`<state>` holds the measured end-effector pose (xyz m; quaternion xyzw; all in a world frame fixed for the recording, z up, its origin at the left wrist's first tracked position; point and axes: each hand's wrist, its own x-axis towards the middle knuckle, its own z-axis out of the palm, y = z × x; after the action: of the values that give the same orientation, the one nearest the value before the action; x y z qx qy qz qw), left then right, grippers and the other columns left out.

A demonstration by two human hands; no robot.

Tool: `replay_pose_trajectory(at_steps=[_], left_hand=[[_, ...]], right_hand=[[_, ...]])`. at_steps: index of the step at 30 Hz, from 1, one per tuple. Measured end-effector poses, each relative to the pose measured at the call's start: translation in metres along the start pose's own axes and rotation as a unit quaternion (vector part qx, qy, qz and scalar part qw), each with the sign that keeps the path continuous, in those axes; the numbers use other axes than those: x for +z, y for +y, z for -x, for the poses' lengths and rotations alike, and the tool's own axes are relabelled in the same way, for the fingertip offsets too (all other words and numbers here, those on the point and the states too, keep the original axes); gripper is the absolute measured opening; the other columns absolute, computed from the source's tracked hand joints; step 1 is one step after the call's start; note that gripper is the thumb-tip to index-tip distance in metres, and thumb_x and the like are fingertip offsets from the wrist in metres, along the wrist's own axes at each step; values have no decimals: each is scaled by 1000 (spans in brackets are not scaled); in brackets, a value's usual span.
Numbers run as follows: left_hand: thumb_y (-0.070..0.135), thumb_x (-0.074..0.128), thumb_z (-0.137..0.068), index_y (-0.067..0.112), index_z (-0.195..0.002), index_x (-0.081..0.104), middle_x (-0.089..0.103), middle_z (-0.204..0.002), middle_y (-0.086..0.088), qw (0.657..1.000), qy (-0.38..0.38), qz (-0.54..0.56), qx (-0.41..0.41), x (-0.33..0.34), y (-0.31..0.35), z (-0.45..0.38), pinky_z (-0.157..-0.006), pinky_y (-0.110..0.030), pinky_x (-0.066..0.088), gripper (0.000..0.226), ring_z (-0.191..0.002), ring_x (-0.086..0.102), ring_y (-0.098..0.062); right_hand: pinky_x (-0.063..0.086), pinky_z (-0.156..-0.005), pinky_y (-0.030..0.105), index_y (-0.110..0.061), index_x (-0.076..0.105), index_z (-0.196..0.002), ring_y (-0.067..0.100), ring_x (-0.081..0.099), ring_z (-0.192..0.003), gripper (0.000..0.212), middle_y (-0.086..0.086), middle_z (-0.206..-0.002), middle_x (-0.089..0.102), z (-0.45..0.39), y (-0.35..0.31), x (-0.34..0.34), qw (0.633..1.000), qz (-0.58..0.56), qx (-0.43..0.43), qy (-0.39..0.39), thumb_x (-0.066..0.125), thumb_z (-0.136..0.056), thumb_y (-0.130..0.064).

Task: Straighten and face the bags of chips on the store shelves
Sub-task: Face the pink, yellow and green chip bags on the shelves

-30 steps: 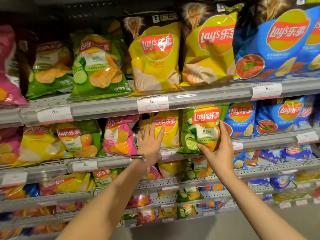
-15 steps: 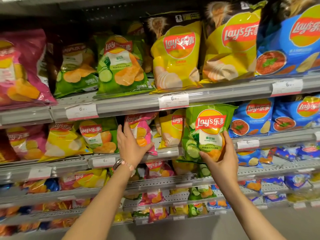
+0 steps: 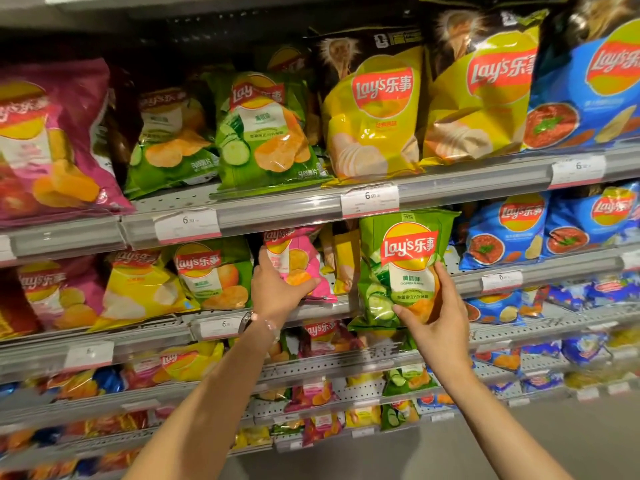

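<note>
1. Reaching up from the lower frame, two bare forearms extend toward the second shelf [image 3: 540,266] from the top; the left wrist wears a bracelet [image 3: 266,323].
2. The right hand [image 3: 440,327] grips the lower part of a green cucumber bag [image 3: 403,268], thumb on the front and fingers curled round its right edge; the bag stands upright, logo facing out, at the front edge of that shelf, its bottom hanging past the rail.
3. The left hand [image 3: 277,289] is closed on a pink bag [image 3: 299,261] just to the left, thumb across its lower front; this bag tilts, its top leaning left.
4. Between these two, a yellow bag [image 3: 343,258] sits further back, turned partly edge-on.
5. Left along the same shelf, another green bag [image 3: 213,271], a yellow one and a magenta one lean at mixed angles.
6. Blue bags [image 3: 505,230] stand to the right of the held green one.
7. On the top shelf [image 3: 294,206], magenta, green, yellow and blue bags rest behind price tags [image 3: 370,199].
</note>
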<state>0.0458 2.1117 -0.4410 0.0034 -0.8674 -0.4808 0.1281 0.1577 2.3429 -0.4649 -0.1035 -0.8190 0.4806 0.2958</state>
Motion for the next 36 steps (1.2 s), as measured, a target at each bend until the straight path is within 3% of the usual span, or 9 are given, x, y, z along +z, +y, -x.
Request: replay_pose_trajectory(at_steps=[6, 10, 13, 14, 17, 18, 22, 30, 36], left_hand=[[53, 87, -47, 37, -117, 41, 59, -104, 16, 999, -18, 34, 27, -31, 5, 24, -85, -36, 53, 86, -99, 60, -11], [55, 88, -41, 36, -123, 43, 61, -105, 19, 997, -52, 49, -13, -59, -3, 42, -81, -30, 53, 95, -96, 61, -6], [43, 92, -47, 43, -114, 45, 64, -95, 28, 998, -51, 40, 16, -77, -18, 58, -72, -10, 50, 81, -89, 60, 9], [41, 92, -48, 41, -115, 46, 65, -95, 28, 998, -51, 38, 20, -84, -22, 62, -73, -11, 51, 81, -90, 61, 9], [38, 93, -50, 27, -126, 49, 65, -109, 9, 997, -63, 25, 32, -101, -33, 69, -85, -38, 54, 89, -101, 62, -11], [39, 93, -50, 26, -127, 49, 65, -111, 6, 997, -69, 27, 34, -107, -36, 71, -85, -41, 54, 90, -103, 62, -14], [49, 89, -46, 32, -121, 52, 69, -102, 10, 994, -92, 54, 38, -126, -42, 81, -79, -38, 58, 86, -93, 67, -9], [55, 87, -46, 38, -123, 47, 67, -100, 16, 995, -77, 34, 56, -158, -54, 93, -72, -21, 56, 88, -92, 65, -2], [56, 87, -49, 28, -133, 42, 64, -114, 6, 997, -54, 1, 51, -173, -66, 90, -86, -41, 54, 99, -106, 61, -15]], right_hand=[[36, -95, 33, -24, 32, -146, 21, 42, -125, 93, 3, -137, 49, 7, -9, 8, 1000, 16, 1, 11, 83, -69, -26], [36, -93, 32, -24, 36, -144, 23, 42, -124, 89, 3, -135, 51, 12, -18, 16, 1000, 30, -7, 4, 83, -69, -26], [40, -100, 40, -20, 39, -142, 24, 44, -126, 87, 3, -137, 51, 15, -29, 29, 999, 31, -17, -16, 84, -68, -25], [41, -102, 44, -19, 39, -142, 25, 44, -127, 86, 3, -138, 50, 16, -34, 35, 999, 25, -19, -28, 84, -68, -25], [42, -103, 44, -20, 37, -142, 23, 44, -129, 85, 1, -141, 48, 20, -47, 56, 998, 19, -26, -59, 83, -70, -27], [43, -102, 43, -20, 37, -142, 23, 44, -129, 85, 1, -140, 48, 21, -51, 63, 997, 17, -29, -67, 82, -71, -27], [40, -101, 35, -19, 37, -143, 23, 43, -129, 84, 3, -140, 48, 19, -66, 95, 996, 12, -41, -83, 81, -72, -27], [40, -99, 36, -13, 35, -143, 26, 44, -127, 84, 8, -137, 50, 8, -79, 147, 995, 35, -48, -77, 80, -73, -26], [40, -102, 37, -9, 31, -142, 28, 43, -130, 84, 10, -140, 45, 8, -78, 171, 997, 43, -14, -58, 80, -75, -20]])
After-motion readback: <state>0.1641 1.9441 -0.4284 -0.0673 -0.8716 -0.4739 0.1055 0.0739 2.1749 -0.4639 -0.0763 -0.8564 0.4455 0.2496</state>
